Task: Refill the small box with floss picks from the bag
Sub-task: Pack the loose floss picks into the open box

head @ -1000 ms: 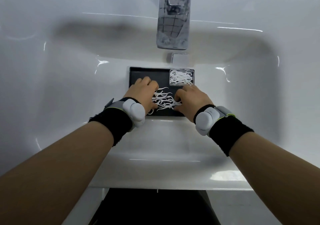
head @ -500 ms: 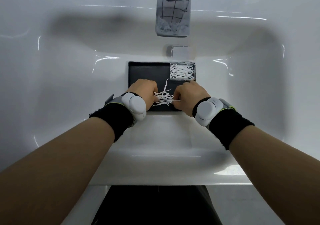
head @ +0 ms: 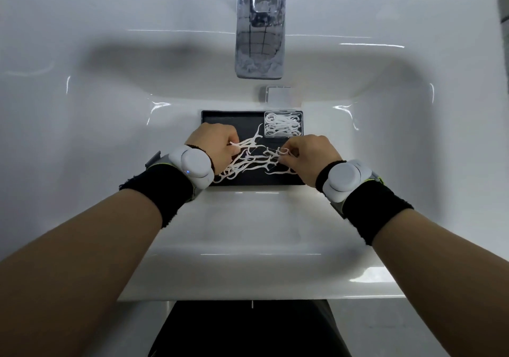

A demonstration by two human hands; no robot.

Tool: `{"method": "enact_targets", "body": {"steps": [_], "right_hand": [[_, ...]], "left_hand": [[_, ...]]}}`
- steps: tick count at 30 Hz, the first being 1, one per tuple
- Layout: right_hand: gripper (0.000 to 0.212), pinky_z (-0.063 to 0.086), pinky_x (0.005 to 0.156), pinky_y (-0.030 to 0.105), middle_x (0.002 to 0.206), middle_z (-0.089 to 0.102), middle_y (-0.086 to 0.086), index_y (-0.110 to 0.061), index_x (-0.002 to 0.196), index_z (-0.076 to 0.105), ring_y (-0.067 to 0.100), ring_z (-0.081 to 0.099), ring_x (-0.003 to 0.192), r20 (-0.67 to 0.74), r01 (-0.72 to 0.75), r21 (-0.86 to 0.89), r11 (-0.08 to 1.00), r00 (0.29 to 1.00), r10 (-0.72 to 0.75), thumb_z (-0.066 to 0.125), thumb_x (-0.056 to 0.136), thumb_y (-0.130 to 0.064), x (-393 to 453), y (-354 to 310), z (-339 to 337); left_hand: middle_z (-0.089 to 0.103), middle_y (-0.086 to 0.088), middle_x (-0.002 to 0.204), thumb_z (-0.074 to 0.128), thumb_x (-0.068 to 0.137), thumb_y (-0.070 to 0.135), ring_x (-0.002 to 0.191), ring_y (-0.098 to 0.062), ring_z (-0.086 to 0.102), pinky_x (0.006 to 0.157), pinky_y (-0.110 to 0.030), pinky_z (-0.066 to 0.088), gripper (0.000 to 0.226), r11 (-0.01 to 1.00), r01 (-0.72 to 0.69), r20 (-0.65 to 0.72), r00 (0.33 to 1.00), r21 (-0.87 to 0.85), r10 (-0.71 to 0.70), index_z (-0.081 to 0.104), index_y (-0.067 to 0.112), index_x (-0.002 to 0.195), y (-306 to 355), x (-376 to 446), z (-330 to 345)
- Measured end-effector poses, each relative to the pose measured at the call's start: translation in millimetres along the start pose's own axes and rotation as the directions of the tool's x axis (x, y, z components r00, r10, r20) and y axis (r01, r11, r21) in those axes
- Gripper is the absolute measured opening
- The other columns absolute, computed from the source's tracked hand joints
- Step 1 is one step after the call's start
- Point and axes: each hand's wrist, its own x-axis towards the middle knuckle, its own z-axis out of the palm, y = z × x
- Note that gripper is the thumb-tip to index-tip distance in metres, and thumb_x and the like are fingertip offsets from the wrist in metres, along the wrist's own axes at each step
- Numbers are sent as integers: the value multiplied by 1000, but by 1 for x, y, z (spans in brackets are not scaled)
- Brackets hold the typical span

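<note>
Two hands work a tangle of loose floss picks (head: 248, 161) on a black tray (head: 228, 119) that sits in the white sink basin (head: 110, 108), below the chrome faucet (head: 259, 23). The left hand (head: 217, 144) has its fingers curled, pinching the ends of several picks at its fingertips; the right hand (head: 308, 153) is likewise curled, pinching pick heads between thumb and fingers. The bundle stretches between the two hands, with more picks lying on the tray beneath and just inside the left wrist.

Just beyond the right hand's fingertips stands the small clear box (head: 283, 124), open and already holding a layer of picks. Its lid (head: 279, 96) appears to lie beyond it, against the basin wall. No bag is in view.

The likeliest trouble is the tangle itself: the picks' hooked heads seem interlocked, so lifting a pinch could drag strays along and drop them off the tray into the basin. One pick curls up toward the box from the left hand's side and may catch the box rim. A light box could also be nudged by the right knuckles. Overfilling or crooked picks might keep the lid from closing.
</note>
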Motion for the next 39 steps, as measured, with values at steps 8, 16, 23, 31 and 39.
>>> {"method": "enact_targets", "body": {"steps": [8,16,23,31,39], "right_hand": [[24,46,83,28,104,71,4,-18,108,71,24,61,99,52,69,-14,998,996,-68,58,93,-32,3,-8,-8],[24,46,89,30,108,72,2,-19,109,71,23,61,103,60,102,35,994,993,-104,58,93,-29,6,1,5],[22,45,86,26,103,73,3,-18,108,72,22,62,98,17,103,92,990,994,-105,61,92,-28,8,15,1],[22,45,85,30,101,72,8,-11,102,72,26,62,96,-143,138,139,981,983,-118,60,92,-26,30,8,-30],[25,41,84,26,110,69,6,-18,114,68,28,58,106,-2,140,-63,988,990,-141,59,93,-28,62,1,-24]], "left_hand": [[70,-6,102,60,90,25,99,-25,61,87,-27,45,17,985,-9,-145,989,-170,-16,70,19,103,29,15,-9],[59,-10,119,52,95,26,108,-29,56,82,-31,40,22,991,-117,-60,991,69,121,65,19,111,65,55,4],[60,-9,118,59,91,25,120,-29,45,97,-41,43,22,970,-171,-31,983,172,179,66,19,111,67,66,19],[70,-6,104,61,89,13,98,-21,64,84,-20,41,20,985,-78,-199,979,-154,46,69,15,107,43,50,5],[70,-5,107,62,89,18,103,-24,62,92,-29,46,24,985,-16,-155,988,-171,-11,65,16,113,36,49,13]]}}
